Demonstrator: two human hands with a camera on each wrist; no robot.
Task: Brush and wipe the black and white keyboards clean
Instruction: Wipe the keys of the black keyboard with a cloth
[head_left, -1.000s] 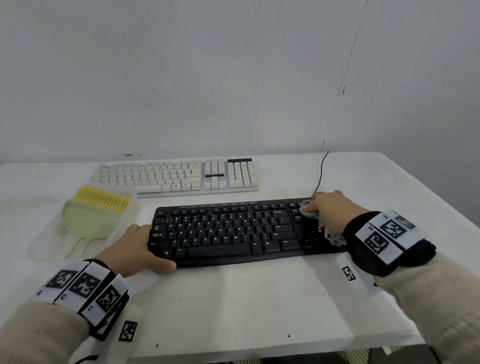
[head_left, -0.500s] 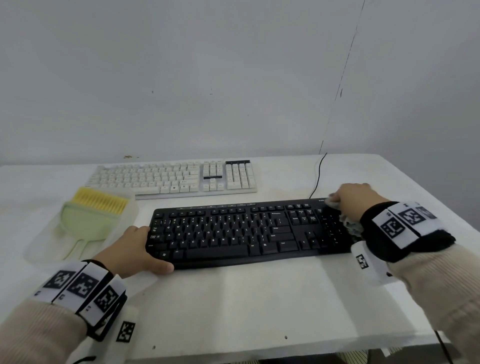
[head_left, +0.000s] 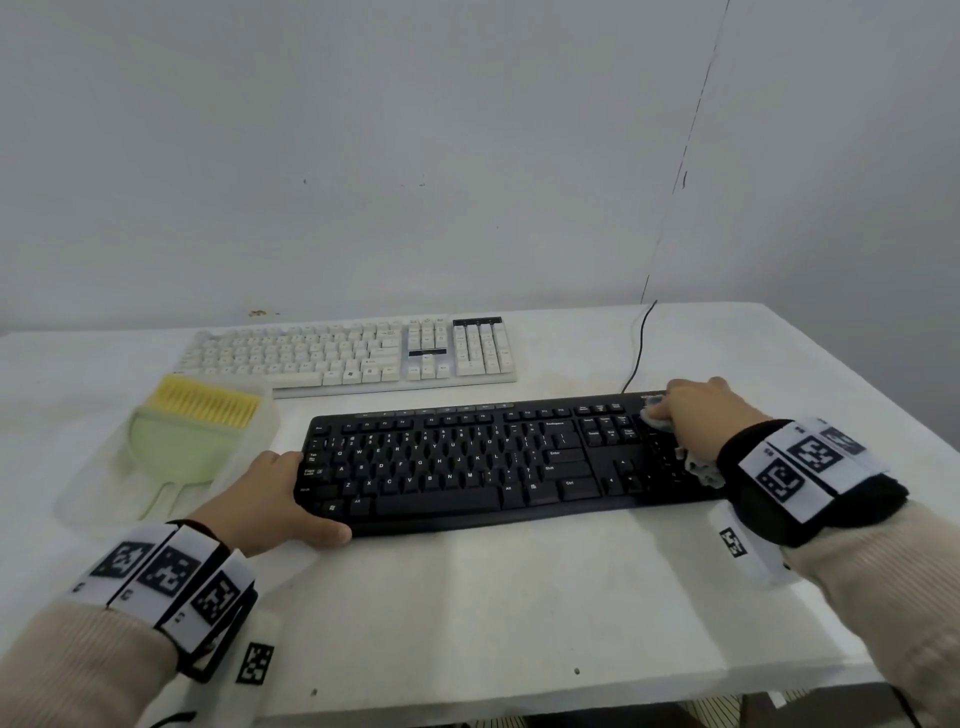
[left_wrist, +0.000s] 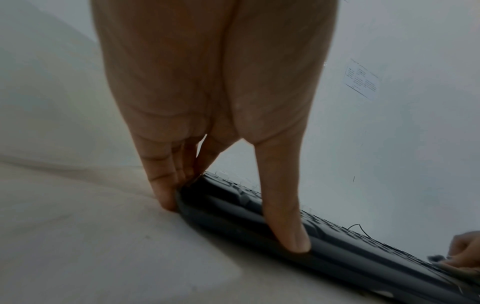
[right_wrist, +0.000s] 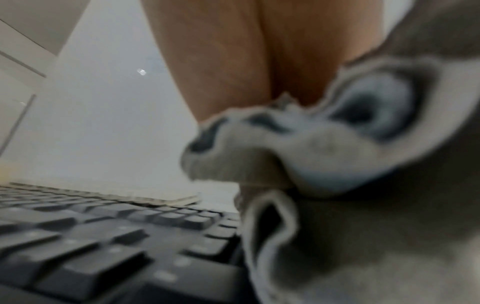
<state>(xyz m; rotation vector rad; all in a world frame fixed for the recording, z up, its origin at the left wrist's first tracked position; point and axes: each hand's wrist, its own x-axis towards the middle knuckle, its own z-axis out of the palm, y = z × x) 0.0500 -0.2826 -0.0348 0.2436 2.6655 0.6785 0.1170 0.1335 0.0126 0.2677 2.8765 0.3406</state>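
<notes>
Black keyboard (head_left: 498, 457) is lying near the front of the white table (head_left: 467, 613). Right hand (head_left: 701, 415) is clutching a grey cloth (head_left: 655, 415) against its number pad corner. Left hand (head_left: 270, 499) is gripping its left end, thumb on the front edge. White keyboard (head_left: 353, 353) is sitting behind; brush (head_left: 192, 426) in tray (head_left: 93, 493) at left.

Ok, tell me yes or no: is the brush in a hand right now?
No, the brush lies on the table left of the black keyboard, apart from both hands.
</notes>
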